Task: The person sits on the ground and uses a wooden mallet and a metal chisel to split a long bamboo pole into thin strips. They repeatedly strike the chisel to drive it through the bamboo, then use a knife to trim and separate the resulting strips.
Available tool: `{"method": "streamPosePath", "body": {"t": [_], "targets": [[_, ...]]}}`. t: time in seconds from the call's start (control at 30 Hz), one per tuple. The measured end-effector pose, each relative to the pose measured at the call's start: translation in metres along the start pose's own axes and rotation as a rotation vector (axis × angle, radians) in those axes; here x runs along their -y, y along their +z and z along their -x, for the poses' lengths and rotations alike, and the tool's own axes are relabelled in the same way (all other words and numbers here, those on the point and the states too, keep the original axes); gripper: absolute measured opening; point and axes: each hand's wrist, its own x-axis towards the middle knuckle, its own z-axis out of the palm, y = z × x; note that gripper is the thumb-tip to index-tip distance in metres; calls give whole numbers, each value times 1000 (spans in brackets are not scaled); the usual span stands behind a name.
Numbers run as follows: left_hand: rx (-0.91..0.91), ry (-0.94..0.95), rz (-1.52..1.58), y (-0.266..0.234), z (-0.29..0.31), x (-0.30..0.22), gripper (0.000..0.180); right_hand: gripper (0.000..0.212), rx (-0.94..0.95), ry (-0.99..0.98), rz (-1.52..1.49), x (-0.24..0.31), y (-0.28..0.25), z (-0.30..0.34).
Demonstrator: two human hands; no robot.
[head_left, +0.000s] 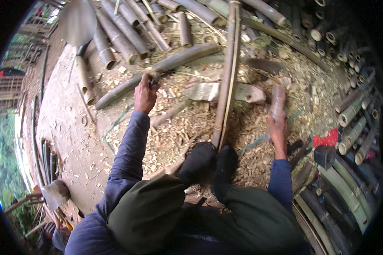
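My left hand [145, 94] is closed around a small dark tool [154, 79], mostly hidden by the fingers. Just beyond it lies a long brown bamboo pole [183, 58] at a slant. My right hand [278, 131] grips a short, thick wooden club [278, 101], smeared by motion. Between the two hands, a long bamboo length [228, 76] with a groove or split along it runs away from my dark-covered feet [200, 161]. It crosses over a pale, chopped wooden block [242, 92].
Wood chips [170, 138] cover the ground around my feet. More bamboo poles [123, 36] lie at the far left. Stacked bamboo [353, 112] lines the right side, near a red cloth [326, 139] and a dark square container [324, 156]. A thin green strip [115, 123] curves over the ground.
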Motion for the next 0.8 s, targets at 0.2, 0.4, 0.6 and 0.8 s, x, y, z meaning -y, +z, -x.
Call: {"method": "streamPosePath", "body": {"t": [0.2, 0.4, 0.6, 0.8], "targets": [[65, -486, 1010, -54, -32, -47, 34, 97, 72, -23, 58, 13, -6, 7], [70, -647, 1207, -44, -20, -76, 39, 111, 2, 50, -493, -3, -6, -7], [59, -685, 1334, -40, -13, -86, 28, 75, 349, 45, -1333, 5, -66, 9], [218, -684, 1889, -28, 16, -120, 30, 62, 577, -148, -1400, 68, -119, 45]]}}
